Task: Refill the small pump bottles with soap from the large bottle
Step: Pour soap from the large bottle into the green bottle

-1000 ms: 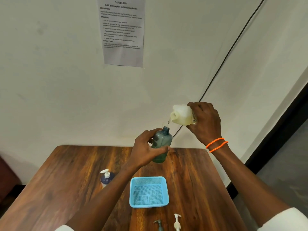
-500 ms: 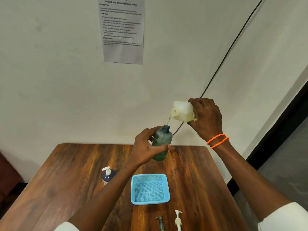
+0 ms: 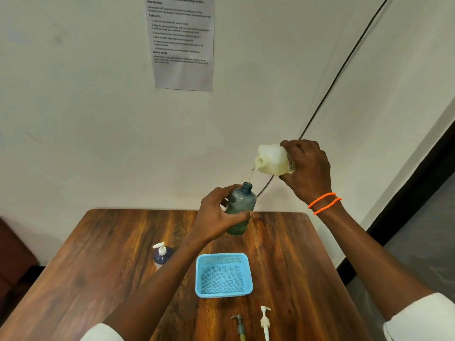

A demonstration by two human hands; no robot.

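My left hand (image 3: 216, 215) grips a grey-green small bottle (image 3: 241, 210) with its neck uncapped, held upright above the far part of the wooden table (image 3: 98, 279). My right hand (image 3: 307, 168) holds the large whitish soap bottle (image 3: 272, 159) tipped on its side, mouth pointing left just above the small bottle's neck. A thin clear stream of soap (image 3: 251, 175) runs from that mouth down into the neck. A dark blue pump bottle (image 3: 161, 255) with a white pump stands on the table to the left.
An empty light blue basket (image 3: 222, 275) sits mid-table. Two loose pump heads lie near the front edge, a dark one (image 3: 240, 326) and a white one (image 3: 264, 322). A printed sheet (image 3: 182, 43) and a black cable (image 3: 344, 62) are on the wall behind.
Both hands and the two bottles have risen slightly and the large bottle is tipped a little further. The pour continues.
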